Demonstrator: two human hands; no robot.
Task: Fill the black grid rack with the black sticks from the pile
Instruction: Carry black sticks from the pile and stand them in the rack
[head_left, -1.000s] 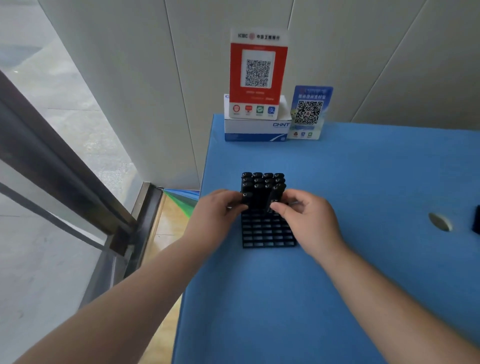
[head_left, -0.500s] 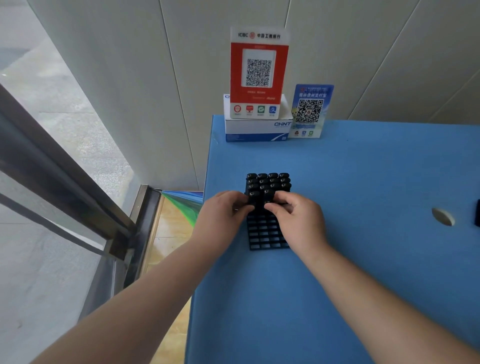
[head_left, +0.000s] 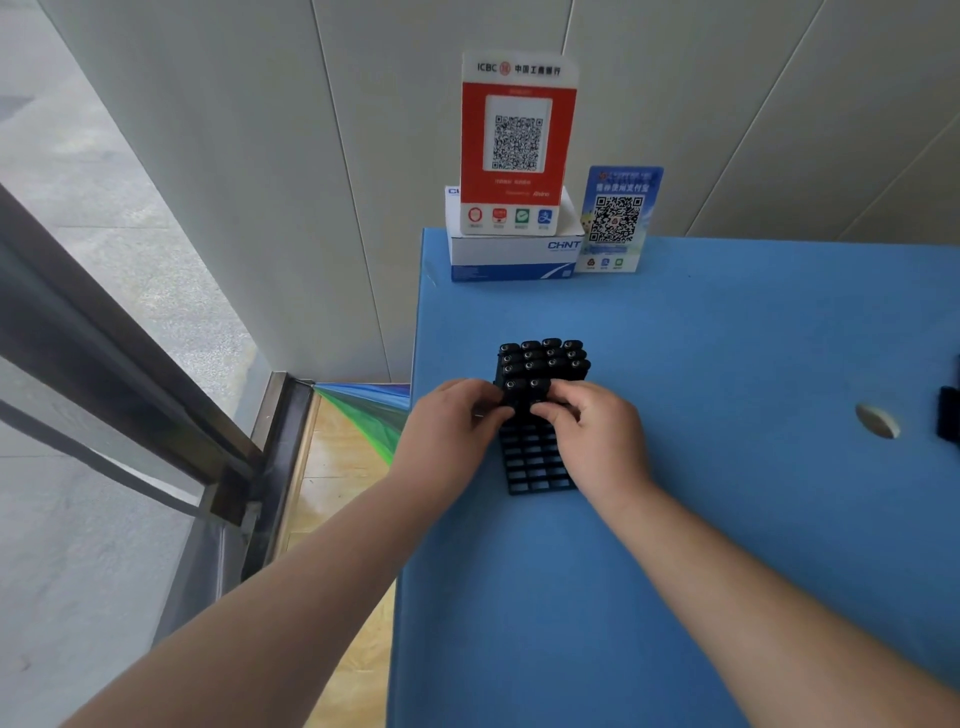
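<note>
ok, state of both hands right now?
Left hand: fingers curled at the rack, pinching a black stick.
Right hand: fingers curled, pinching a black stick at the rack.

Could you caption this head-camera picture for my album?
Both hands seat black sticks in a half-filled grid rack.

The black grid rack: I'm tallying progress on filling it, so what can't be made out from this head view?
- Middle rows of the black grid rack: covered by the left hand and right hand.
- What each hand's fingertips hold: hidden among the black sticks.
- Stick pile: only a dark object, cut off by the right edge, too little to identify.
</note>
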